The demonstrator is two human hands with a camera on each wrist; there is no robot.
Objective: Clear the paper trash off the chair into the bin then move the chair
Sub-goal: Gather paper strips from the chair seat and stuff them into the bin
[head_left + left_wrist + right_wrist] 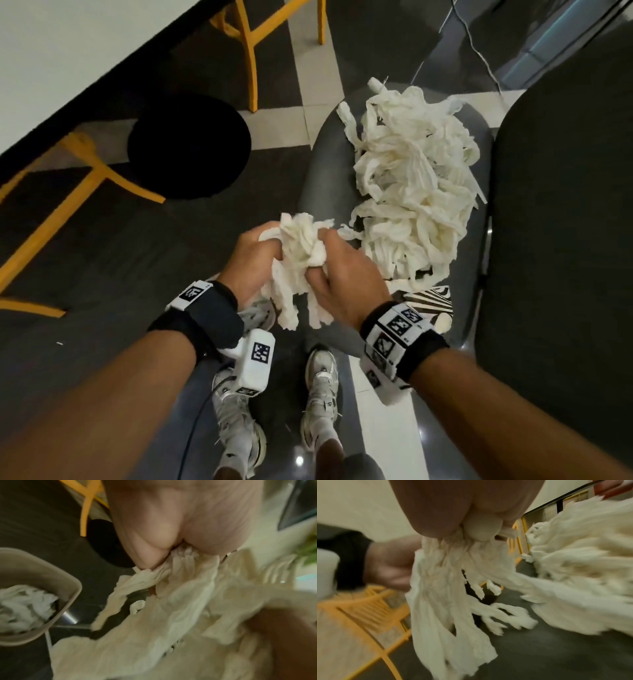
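A big pile of white paper strips (411, 178) lies on the grey chair seat (325, 161). At the seat's near left edge both hands hold one bunch of strips (301, 253) between them, its loose ends hanging down. My left hand (263, 257) grips it from the left, my right hand (335, 270) from the right, fingers curled into the paper. The left wrist view has the palm (180, 520) squeezing the bunch (180, 588). A beige bin (72, 599) with paper inside shows there, low on the left. In the right wrist view the strips (445, 588) hang from my fist (462, 507).
The chair's dark backrest (565, 240) stands on the right. A black round object (188, 147) sits on the floor to the left, beside yellow table legs (82, 192). A zebra-patterned item (431, 301) lies on the seat's near edge. My shoes (318, 394) are below.
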